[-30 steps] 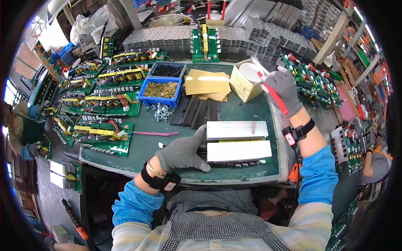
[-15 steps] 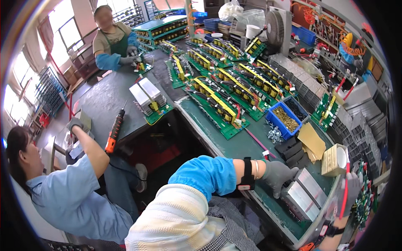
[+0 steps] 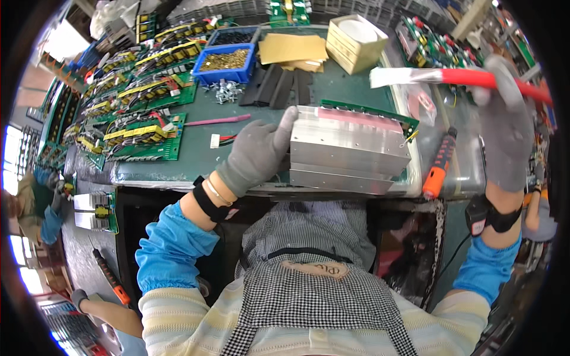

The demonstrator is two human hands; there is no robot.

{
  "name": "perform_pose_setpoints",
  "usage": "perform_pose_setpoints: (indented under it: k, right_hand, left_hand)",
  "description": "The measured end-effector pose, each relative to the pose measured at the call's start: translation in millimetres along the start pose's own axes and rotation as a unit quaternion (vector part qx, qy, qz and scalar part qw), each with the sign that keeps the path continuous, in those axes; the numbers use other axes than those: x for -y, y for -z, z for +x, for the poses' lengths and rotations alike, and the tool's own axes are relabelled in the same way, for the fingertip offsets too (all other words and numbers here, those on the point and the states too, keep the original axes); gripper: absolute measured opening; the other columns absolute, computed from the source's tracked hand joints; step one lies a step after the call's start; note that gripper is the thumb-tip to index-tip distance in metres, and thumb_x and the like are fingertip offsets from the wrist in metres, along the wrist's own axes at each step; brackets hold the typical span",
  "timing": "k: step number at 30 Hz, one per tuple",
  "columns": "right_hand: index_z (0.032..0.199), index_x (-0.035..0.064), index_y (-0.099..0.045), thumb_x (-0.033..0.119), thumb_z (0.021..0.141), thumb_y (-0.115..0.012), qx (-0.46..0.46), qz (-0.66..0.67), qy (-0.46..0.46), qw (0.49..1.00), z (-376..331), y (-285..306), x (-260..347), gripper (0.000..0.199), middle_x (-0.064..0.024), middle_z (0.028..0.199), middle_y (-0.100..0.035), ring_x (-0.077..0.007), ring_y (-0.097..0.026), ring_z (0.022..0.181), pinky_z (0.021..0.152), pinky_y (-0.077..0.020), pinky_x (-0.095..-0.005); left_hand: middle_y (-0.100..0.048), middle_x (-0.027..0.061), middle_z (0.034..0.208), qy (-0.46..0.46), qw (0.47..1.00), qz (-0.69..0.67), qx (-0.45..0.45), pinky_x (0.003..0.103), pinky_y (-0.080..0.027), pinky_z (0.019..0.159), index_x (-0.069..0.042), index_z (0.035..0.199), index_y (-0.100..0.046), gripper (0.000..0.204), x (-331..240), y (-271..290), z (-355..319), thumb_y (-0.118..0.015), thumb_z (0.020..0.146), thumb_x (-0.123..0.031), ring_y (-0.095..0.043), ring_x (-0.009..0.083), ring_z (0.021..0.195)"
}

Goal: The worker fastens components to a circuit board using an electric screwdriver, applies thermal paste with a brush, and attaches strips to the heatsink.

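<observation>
My left hand (image 3: pixel 258 155), in a grey glove, grips the left end of a silver metal heatsink block (image 3: pixel 350 142), one finger along its upper corner. The rest of its fingers are partly hidden. The block lies at the table's front edge, with a pink strip (image 3: pixel 362 118) on top and a green circuit board (image 3: pixel 380 113) along its far side. At the right, my gloved right hand (image 3: pixel 506 124) is raised and closed around the red handle of a brush (image 3: pixel 466 78). Its whitish end points left, above the table beyond the block.
Behind the block lie black strips (image 3: pixel 276 86), brown paper sheets (image 3: pixel 291 50), a blue bin of brass screws (image 3: pixel 222 62) and loose silver screws (image 3: pixel 225 92). Several circuit boards (image 3: pixel 142 137) fill the left. An orange-and-black screwdriver (image 3: pixel 439 166) lies at the right. Co-workers sit at the left.
The view has swung to the right, so the block now sits in the middle. My right hand, low at the right edge before, is now raised with the brush. The left stays on the block.
</observation>
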State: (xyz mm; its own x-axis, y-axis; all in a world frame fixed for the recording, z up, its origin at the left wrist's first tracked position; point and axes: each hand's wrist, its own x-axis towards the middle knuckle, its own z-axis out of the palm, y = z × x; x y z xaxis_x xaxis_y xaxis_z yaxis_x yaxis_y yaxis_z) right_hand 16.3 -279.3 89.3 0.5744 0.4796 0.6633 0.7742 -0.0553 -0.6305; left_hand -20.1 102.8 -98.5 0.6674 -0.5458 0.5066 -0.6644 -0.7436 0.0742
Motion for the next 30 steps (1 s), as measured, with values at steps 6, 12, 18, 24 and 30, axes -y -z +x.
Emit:
perform_pose_setpoints:
  k: [6,12,18,24,30]
  right_hand:
    - [0.110,-0.0037,-0.060,0.012,0.095,-0.053,-0.046,0.000,-0.204,0.978,18,-68,3,0.023,-0.0069,0.079,-0.062,-0.0119,-0.055,0.066,0.063,-0.0456,-0.0232]
    - [0.094,0.0008,-0.061,0.019,0.093,-0.056,0.010,0.048,-0.345,0.937,45,-91,8,0.019,-0.0030,0.067,-0.058,-0.0063,-0.053,0.060,0.056,-0.0429,-0.0226]
    - [0.091,0.0035,-0.061,0.019,0.090,-0.058,0.019,-0.004,-0.316,0.948,48,-110,7,0.016,-0.0024,0.077,-0.061,-0.0035,-0.053,0.062,0.058,-0.0410,-0.0198]
    - [0.089,0.0046,-0.060,0.022,0.088,-0.060,0.072,-0.036,-0.315,0.946,55,-106,11,0.017,-0.0005,0.075,-0.059,-0.0033,-0.052,0.062,0.058,-0.0389,-0.0198]
    - [0.085,0.0057,-0.059,0.024,0.086,-0.060,0.074,-0.103,-0.377,0.918,56,-91,30,0.018,0.0009,0.066,-0.053,-0.0038,-0.050,0.059,0.056,-0.0365,-0.0206]
  left_hand:
    - [-0.057,0.0070,0.073,-0.036,0.998,-0.044,-0.028,0.039,-0.045,0.060,0.006,0.147,-0.030,0.091,-11,1,1,-0.074,0.070,-0.019,-0.057,0.0271,0.062]
    - [-0.055,0.0062,0.071,-0.023,0.998,-0.051,-0.028,0.039,-0.044,0.059,0.005,0.147,-0.030,0.091,-9,3,-5,-0.074,0.071,-0.019,-0.055,0.0268,0.060]
    - [-0.054,0.0054,0.069,-0.027,0.998,-0.048,-0.029,0.039,-0.045,0.058,0.005,0.147,-0.031,0.092,-8,0,-4,-0.075,0.070,-0.020,-0.055,0.0264,0.058]
    - [-0.054,0.0054,0.069,-0.012,0.998,-0.047,-0.026,0.039,-0.045,0.058,0.005,0.147,-0.031,0.094,-12,5,-3,-0.076,0.069,-0.020,-0.055,0.0264,0.058]
    - [-0.058,0.0077,0.071,-0.016,0.998,-0.055,-0.021,0.040,-0.045,0.058,0.006,0.146,-0.033,0.090,-10,0,0,-0.075,0.069,-0.017,-0.057,0.0279,0.060]
